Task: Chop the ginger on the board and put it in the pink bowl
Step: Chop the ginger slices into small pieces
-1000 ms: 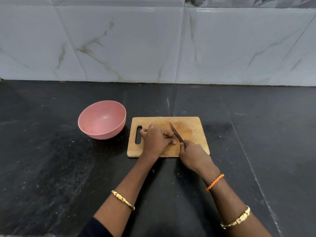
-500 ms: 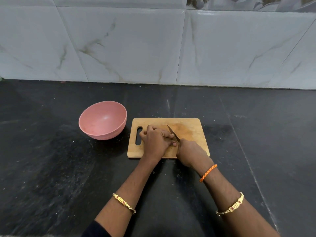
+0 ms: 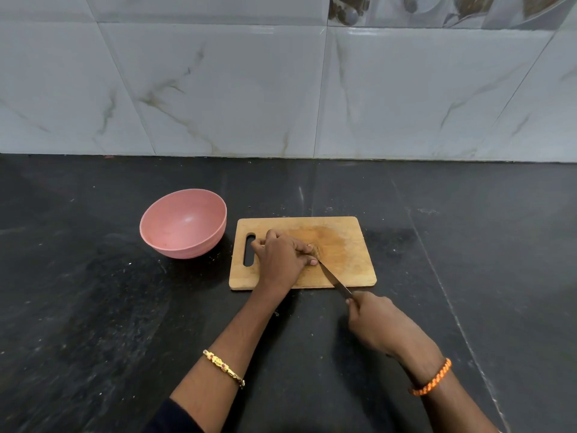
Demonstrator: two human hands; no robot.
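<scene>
Black counter, pink bowl [image 3: 184, 226] empty; left hand [image 3: 281, 260] pins ginger [image 3: 314, 249] on board [image 3: 352, 254], right hand [image 3: 374, 320] gripping knife [image 3: 334, 278], chopping barely started.

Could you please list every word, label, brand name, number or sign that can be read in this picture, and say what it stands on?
None: no readable text shows anywhere.
The pink bowl, cutting board and knife carry no visible marking.
The patterned wall tile at the top edge shows a picture only, no letters.
The bracelets are too small to tell whether they bear any engraving.
</scene>
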